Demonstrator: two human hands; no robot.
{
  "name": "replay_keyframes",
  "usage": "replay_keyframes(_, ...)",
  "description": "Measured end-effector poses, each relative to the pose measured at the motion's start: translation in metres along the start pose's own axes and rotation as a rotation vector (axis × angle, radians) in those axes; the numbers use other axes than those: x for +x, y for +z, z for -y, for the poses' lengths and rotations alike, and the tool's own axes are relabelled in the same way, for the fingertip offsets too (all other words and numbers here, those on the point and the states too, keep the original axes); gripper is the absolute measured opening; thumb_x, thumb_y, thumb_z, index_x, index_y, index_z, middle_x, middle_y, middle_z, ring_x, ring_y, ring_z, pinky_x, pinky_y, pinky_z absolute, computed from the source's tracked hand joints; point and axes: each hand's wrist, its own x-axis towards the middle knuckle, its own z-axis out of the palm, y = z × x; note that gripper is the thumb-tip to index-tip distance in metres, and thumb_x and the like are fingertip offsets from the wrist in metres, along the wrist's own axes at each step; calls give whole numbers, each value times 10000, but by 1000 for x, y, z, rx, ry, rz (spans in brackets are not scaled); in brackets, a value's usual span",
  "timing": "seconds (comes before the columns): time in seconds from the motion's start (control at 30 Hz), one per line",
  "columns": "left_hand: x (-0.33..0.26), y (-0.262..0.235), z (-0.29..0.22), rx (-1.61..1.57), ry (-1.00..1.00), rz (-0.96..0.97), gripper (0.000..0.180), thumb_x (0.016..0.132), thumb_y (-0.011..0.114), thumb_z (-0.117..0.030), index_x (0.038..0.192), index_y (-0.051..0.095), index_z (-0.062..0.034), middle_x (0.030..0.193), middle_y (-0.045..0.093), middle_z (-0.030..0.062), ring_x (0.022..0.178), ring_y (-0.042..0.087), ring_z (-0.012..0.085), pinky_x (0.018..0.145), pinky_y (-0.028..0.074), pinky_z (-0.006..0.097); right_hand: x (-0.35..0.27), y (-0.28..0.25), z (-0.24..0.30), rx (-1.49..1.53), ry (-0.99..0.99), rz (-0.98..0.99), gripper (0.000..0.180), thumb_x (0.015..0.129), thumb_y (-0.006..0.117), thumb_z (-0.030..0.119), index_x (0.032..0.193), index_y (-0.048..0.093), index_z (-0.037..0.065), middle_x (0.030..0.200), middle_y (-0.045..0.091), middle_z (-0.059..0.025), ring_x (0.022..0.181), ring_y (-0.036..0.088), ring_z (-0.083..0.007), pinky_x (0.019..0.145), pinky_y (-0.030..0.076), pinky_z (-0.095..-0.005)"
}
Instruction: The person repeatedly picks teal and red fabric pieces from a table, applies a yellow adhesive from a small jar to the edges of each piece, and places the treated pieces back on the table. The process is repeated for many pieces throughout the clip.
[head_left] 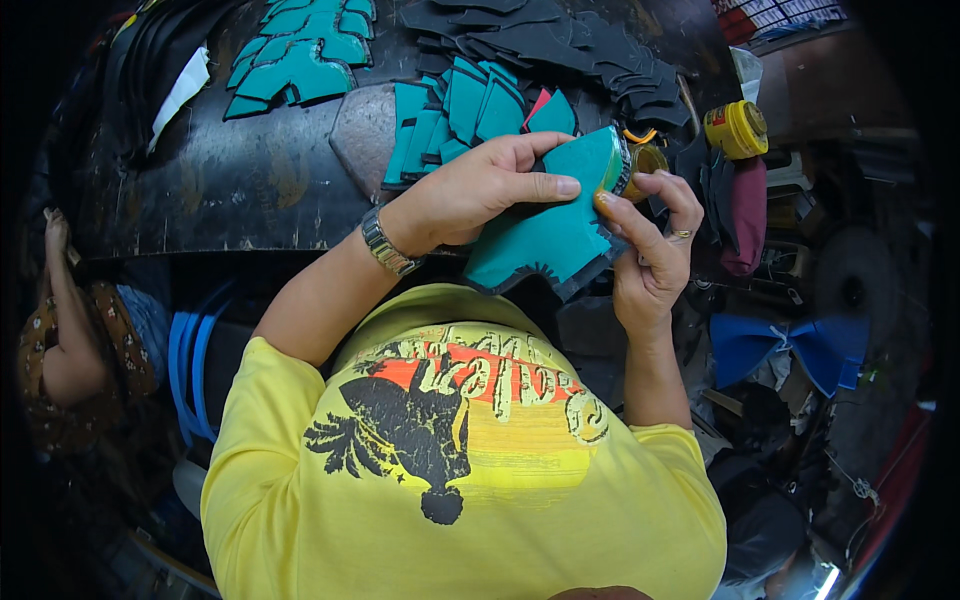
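Note:
My left hand [490,190] grips a flat teal shoe-upper piece [560,225] with dark edges, its thumb lying on top and its fingers partly hidden underneath. At the right edge of that piece is my right hand [655,245]. Its index fingertip bears a brown, glue-like smear and touches the edge; the other fingers bend, and the thumb is partly hidden by the piece. Just beyond the right fingers stands a small open pot [648,170] with amber contents, partly covered. Stacked teal pieces [470,110] lie close past my left hand.
More teal pieces [305,50] overlap in rows on the dark work table [230,200], beside a grey stone slab [365,135]. Black cut pieces [570,50] spread along the far side. A yellow jar [737,130] stands at right. Another person's arm [70,310] shows at left.

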Motion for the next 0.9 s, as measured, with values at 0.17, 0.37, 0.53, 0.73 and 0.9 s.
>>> replay_keyframes(0.17,2,-2,1,-42,-27,20,528,966,678,-159,1403,454,36,1138,684,76,932,693,103,810,584,249,2,0,-3,95,-36,29,485,650,689,-97,1020,804,196,1269,573,-76,1304,440,-335,1118,320,-464)
replay_keyframes(0.37,4,-5,7,-109,-73,7,487,974,663,-143,1388,466,19,1135,692,74,944,698,108,811,588,255,2,-8,-10,175,-72,-23,401,668,745,-61,957,807,210,1251,573,-62,1301,446,-325,1119,322,-475)
replay_keyframes(0.53,7,-9,3,-7,-32,-39,502,977,652,-118,1416,448,14,1166,682,71,963,695,114,825,589,260,7,-22,-7,-155,-107,-155,412,707,736,-59,997,803,227,1276,566,-59,1300,444,-321,1127,306,-471)
replay_keyframes(0.73,7,-6,3,155,-20,-15,548,975,663,-129,1442,422,25,1183,665,61,942,677,99,807,577,241,17,-9,-7,-174,-56,50,535,710,715,-91,1113,786,254,1438,513,-84,1412,342,-344,1159,281,-439)
replay_keyframes(0.9,6,-7,6,24,13,-12,474,988,644,-157,1394,474,18,1116,685,65,904,687,92,777,581,239,10,-4,-8,59,-8,171,534,704,733,-73,1100,795,280,1478,483,-69,1478,253,-359,1187,241,-466)
